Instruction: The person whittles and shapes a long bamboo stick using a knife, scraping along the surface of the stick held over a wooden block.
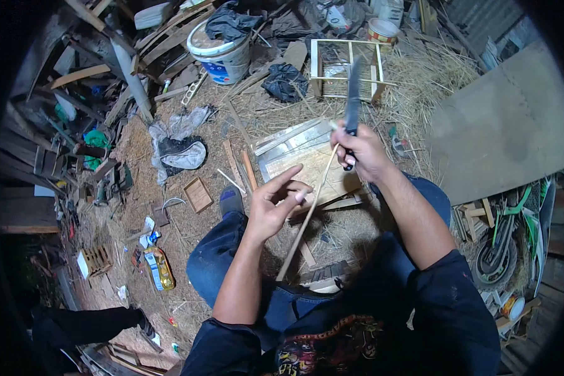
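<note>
Head view gave me the whole job from above. The right hand point(363, 150) had its fingers clenched round the black handle of a knife point(353, 94), blade pointing up and away, and seemed to pinch the upper end of a thin wooden strip point(303, 225) as well. That strip slanted down between the hands to the waist of the blue jeans point(210, 250). The left hand point(276, 203) hung just beside it, fingers parted and loosely curled; I could not tell whether they touched it.

I judged it a pause in trimming or checking the strip. Resuming, as I read it, called for steadying the strip with the left fingers and laying the edge flat along the grain, clear of the thumb.

The strip was pale, slim and slightly bowed, probably springy; the blade was long, smooth and dark grey. Beneath lay a flat, pale wooden board point(282, 166). Beyond stood a boxy frame of squared slats point(315, 62) amid brittle, tangled straw point(420, 81), near a rounded white plastic bucket point(229, 66).
</note>
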`<action>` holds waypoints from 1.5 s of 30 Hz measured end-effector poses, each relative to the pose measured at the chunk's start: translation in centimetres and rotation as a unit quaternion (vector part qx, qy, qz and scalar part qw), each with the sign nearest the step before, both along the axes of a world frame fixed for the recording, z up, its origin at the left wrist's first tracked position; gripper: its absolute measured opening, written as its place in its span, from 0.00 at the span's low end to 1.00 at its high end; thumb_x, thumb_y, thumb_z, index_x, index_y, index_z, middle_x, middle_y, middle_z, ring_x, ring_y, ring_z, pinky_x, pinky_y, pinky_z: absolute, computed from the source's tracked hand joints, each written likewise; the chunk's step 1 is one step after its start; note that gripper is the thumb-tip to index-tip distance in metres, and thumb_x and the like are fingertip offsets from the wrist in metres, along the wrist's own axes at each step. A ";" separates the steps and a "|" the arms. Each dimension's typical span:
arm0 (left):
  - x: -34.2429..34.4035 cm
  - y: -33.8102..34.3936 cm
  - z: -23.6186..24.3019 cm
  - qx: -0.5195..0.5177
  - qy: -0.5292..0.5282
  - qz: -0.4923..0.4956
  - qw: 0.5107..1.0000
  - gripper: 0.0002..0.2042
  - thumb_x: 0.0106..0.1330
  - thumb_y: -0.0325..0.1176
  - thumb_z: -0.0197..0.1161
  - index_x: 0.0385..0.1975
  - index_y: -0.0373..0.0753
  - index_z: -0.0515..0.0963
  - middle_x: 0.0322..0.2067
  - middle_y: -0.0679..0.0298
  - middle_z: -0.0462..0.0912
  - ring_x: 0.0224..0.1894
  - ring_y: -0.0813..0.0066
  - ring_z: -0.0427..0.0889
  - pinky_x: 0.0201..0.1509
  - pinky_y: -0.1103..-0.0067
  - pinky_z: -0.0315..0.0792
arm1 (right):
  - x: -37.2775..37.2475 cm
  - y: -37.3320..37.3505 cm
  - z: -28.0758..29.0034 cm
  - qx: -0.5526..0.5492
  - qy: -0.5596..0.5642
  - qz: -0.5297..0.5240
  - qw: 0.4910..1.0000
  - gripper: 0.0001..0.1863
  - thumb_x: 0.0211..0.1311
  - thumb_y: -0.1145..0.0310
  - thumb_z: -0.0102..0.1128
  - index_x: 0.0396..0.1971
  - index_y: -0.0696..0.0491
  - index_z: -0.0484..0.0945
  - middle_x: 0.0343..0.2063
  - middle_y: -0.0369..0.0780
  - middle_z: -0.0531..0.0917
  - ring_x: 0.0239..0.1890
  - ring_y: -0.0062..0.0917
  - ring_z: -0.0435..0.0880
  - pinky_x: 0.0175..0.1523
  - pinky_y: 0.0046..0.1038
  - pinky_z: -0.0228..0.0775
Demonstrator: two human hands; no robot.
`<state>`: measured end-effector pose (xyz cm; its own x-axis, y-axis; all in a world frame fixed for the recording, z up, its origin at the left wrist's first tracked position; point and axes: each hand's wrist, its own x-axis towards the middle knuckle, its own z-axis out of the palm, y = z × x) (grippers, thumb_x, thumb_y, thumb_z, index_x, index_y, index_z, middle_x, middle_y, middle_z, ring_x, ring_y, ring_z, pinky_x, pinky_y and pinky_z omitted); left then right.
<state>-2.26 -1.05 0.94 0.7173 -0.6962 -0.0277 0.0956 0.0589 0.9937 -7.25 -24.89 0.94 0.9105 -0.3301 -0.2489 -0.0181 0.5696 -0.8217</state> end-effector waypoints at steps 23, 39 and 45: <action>0.9 1.1 0.4 -0.044 0.091 0.139 0.985 0.09 0.69 0.29 0.63 0.42 0.29 0.76 0.37 0.48 0.85 0.37 0.64 0.88 0.39 0.74 0.83 | -0.3 1.6 -0.4 -0.358 0.041 0.113 0.926 0.14 0.59 0.65 0.68 0.38 0.61 0.82 0.26 0.40 0.85 0.21 0.14 0.77 0.28 0.21 0.70; 0.9 1.2 0.0 0.005 0.333 -0.066 0.941 0.23 0.77 0.40 0.45 0.62 0.27 0.65 0.39 0.44 0.84 0.26 0.59 0.87 0.29 0.73 0.82 | 1.4 -1.0 1.2 -0.170 0.111 0.058 0.978 0.11 0.65 0.62 0.64 0.26 0.51 0.76 0.16 0.30 0.76 0.11 0.09 0.63 0.15 0.16 0.49; -2.0 -0.7 0.3 0.052 0.280 -0.163 0.945 0.23 0.80 0.46 0.38 0.54 0.31 0.71 0.21 0.58 0.78 0.14 0.75 0.72 0.19 0.82 0.66 | 2.1 0.1 -0.2 -0.257 0.102 0.083 0.958 0.14 0.64 0.59 0.66 0.24 0.50 0.77 0.14 0.27 0.72 0.12 0.10 0.63 0.16 0.19 0.50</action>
